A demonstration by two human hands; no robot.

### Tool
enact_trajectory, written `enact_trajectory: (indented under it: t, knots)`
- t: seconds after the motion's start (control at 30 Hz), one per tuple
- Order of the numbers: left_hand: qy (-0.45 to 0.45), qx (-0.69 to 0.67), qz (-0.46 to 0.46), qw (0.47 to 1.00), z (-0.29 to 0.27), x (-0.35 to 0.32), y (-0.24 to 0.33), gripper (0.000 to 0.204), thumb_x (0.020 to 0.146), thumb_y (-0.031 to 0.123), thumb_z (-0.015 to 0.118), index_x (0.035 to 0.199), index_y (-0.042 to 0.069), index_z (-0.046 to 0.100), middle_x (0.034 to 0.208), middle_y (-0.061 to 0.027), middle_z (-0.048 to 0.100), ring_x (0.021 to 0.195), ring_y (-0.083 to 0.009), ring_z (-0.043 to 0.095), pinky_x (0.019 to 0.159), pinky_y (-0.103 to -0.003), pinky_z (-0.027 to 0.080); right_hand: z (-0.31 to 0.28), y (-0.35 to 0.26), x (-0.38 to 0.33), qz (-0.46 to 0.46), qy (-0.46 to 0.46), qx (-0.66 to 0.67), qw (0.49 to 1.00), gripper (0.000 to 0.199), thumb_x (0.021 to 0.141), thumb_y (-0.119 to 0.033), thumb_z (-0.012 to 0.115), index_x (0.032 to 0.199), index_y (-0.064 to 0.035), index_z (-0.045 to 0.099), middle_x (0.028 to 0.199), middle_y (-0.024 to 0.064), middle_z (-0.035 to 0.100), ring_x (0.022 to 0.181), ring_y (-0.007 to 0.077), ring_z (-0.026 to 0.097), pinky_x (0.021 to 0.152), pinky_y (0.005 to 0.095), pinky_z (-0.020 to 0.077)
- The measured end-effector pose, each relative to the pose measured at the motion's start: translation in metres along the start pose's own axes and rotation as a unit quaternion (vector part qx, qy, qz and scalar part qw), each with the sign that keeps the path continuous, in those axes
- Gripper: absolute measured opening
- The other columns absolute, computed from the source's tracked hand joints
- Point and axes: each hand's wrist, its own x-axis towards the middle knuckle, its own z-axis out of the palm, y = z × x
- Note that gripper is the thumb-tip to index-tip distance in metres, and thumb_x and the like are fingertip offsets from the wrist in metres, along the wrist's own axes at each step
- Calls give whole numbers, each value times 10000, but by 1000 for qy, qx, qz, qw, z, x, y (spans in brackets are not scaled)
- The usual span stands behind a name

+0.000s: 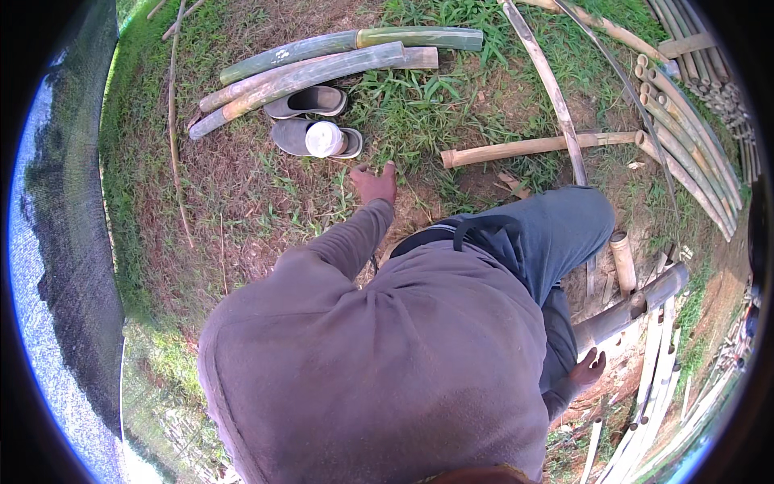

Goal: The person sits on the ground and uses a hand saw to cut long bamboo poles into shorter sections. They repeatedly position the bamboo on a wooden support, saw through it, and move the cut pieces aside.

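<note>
On the grassy ground in front of the person, the left hand was stretched out with the fingers spread, resting on the soil near a pair of grey slippers and a white cup standing on one of them. The right hand hung low with the fingers loosely curled, holding nothing, just below a thick bamboo pole. By my judgement the work was at an early point: the cut bamboo pieces lay untouched, well apart from both hands, and nothing was gripped yet.
</note>
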Motion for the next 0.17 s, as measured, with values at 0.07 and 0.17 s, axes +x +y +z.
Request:
enact_trajectory:
  t: [0.07,0.17]
  knots:
    - [106,40,4,994,-2,21,-5,867,790,380,914,1374,-35,425,1353,-269,496,1265,-396,507,1093,-511,431,7,-13,10,-29,-11,10,999,623,1043,-497,641,1451,-27,623,1448,231,609,1274,391,633,1074,501,508]
    - [193,65,31,979,-13,55,-6,939,792,398,919,1436,-34,389,1412,-261,469,1333,-413,461,1171,-528,382,13,-28,16,-73,-17,27,997,610,1038,-480,657,1448,-29,624,1452,222,608,1250,409,639,1048,518,517]
